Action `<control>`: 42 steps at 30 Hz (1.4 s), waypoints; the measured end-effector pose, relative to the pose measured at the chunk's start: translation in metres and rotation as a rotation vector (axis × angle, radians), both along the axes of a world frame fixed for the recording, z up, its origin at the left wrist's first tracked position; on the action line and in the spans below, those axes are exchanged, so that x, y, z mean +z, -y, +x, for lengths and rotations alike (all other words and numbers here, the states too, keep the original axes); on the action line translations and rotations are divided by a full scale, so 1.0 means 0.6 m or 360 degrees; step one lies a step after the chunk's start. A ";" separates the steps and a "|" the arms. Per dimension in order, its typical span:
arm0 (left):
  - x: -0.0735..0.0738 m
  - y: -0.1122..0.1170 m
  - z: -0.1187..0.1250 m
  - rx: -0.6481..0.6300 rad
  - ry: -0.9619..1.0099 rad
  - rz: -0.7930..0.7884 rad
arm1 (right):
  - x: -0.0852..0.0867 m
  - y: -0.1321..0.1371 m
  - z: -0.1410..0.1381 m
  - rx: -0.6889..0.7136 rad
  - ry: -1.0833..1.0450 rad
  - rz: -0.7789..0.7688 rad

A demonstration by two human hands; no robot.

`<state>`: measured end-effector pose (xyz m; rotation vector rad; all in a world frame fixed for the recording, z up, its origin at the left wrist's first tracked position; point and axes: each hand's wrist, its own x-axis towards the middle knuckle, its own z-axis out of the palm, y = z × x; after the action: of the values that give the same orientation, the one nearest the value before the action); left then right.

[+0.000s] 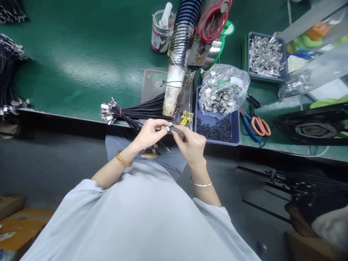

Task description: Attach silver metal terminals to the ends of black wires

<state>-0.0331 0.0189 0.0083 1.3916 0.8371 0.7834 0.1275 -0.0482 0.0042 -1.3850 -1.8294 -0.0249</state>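
Note:
My left hand [150, 132] and my right hand [190, 143] meet at the bench's front edge, both pinched on a thin black cable with a small metal connector [170, 126] between the fingertips. Just beyond them lies a tied bundle of black cables [141, 111] with metal connector ends [108, 110] fanned out to the left. A blue tray [236, 127] to the right of my hands holds small black pieces and a clear bag of metal shells [221, 92].
A ribbed extraction hose [179, 47] hangs down over the green bench [81, 61]. A second blue tray of metal shells [265, 56] sits at the back right, pliers and orange scissors [257, 125] beside it. More cable bundles lie at the left [11, 72] and lower right [299, 181].

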 end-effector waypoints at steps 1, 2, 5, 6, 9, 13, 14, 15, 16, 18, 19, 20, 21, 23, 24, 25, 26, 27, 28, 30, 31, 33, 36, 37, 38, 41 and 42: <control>0.001 -0.001 -0.003 -0.0061 -0.0028 0.0012 | 0.000 -0.002 0.000 0.0027 0.0015 -0.0063; 0.002 -0.001 -0.006 -0.0121 -0.0055 0.0020 | 0.002 -0.002 -0.001 0.0040 -0.0010 -0.0141; 0.006 -0.002 -0.017 -0.0284 -0.0088 0.0027 | 0.017 0.004 0.002 0.0131 -0.0202 -0.0500; 0.008 -0.002 -0.021 -0.0341 -0.0077 0.0032 | 0.025 0.007 0.007 0.0170 -0.0270 -0.0614; 0.013 -0.002 -0.029 -0.0516 -0.0050 0.0063 | 0.049 0.009 0.035 0.0008 -0.0375 -0.0647; 0.014 -0.002 -0.023 -0.0520 -0.0076 0.0110 | 0.048 -0.028 0.097 -0.0527 -0.0074 -0.0368; 0.013 -0.002 -0.020 -0.0475 -0.0076 0.0120 | 0.039 -0.044 0.111 -0.0560 0.0023 -0.0371; 0.011 -0.003 -0.015 -0.0423 -0.0066 0.0124 | 0.028 -0.061 0.124 -0.0576 0.0105 -0.0410; 0.009 -0.003 -0.011 -0.0371 -0.0048 0.0121 | 0.016 -0.077 0.133 -0.0579 0.0159 -0.0461; 0.004 -0.005 -0.004 -0.0288 -0.0005 0.0093 | -0.005 -0.105 0.145 -0.0555 0.0172 -0.0552; 0.002 -0.006 -0.001 -0.0254 0.0012 0.0075 | -0.013 -0.115 0.148 -0.0546 0.0162 -0.0595; 0.000 -0.007 0.000 -0.0219 0.0022 0.0062 | -0.018 -0.121 0.149 -0.0542 0.0149 -0.0637; -0.003 -0.008 0.002 -0.0181 0.0028 0.0056 | -0.021 -0.123 0.149 -0.0544 0.0140 -0.0676; -0.007 -0.008 0.003 -0.0089 0.0034 0.0058 | -0.019 -0.118 0.146 -0.0572 0.0117 -0.0721; -0.008 -0.007 0.003 -0.0040 0.0036 0.0060 | -0.015 -0.111 0.143 -0.0598 0.0078 -0.0706; -0.010 -0.006 0.004 0.0009 0.0034 0.0066 | -0.011 -0.101 0.138 -0.0636 0.0002 -0.0653; -0.011 -0.003 0.004 0.0055 0.0025 0.0081 | -0.007 -0.090 0.131 -0.0677 -0.0116 -0.0560; -0.011 -0.001 0.005 0.0097 0.0005 0.0108 | -0.002 -0.077 0.123 -0.0710 -0.0271 -0.0446; -0.011 0.003 0.006 0.0136 -0.0022 0.0145 | 0.001 -0.064 0.112 -0.0721 -0.0453 -0.0332; -0.009 0.010 0.009 0.0195 -0.0078 0.0230 | 0.006 -0.036 0.084 -0.0622 -0.0805 -0.0229; -0.007 0.014 0.010 0.0211 -0.0106 0.0270 | 0.006 -0.023 0.067 -0.0512 -0.0936 -0.0301; -0.004 0.020 0.011 0.0234 -0.0153 0.0348 | 0.004 -0.004 0.033 -0.0315 -0.1118 -0.0526; -0.001 0.024 0.012 0.0260 -0.0222 0.0465 | -0.003 0.007 -0.008 -0.0250 -0.1182 -0.0665; 0.000 0.024 0.012 0.0269 -0.0242 0.0493 | -0.005 0.006 -0.016 -0.0263 -0.1163 -0.0660; 0.000 0.025 0.012 0.0275 -0.0259 0.0511 | -0.007 0.005 -0.021 -0.0274 -0.1137 -0.0647; 0.000 0.024 0.012 0.0284 -0.0284 0.0528 | -0.009 -0.001 -0.025 -0.0275 -0.1090 -0.0617; 0.000 0.025 0.012 0.0284 -0.0287 0.0530 | -0.009 -0.002 -0.024 -0.0269 -0.1091 -0.0618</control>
<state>-0.0261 0.0042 0.0080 1.7181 1.0137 0.9777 0.1130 -0.0468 -0.0011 -1.5541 -1.1724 0.6674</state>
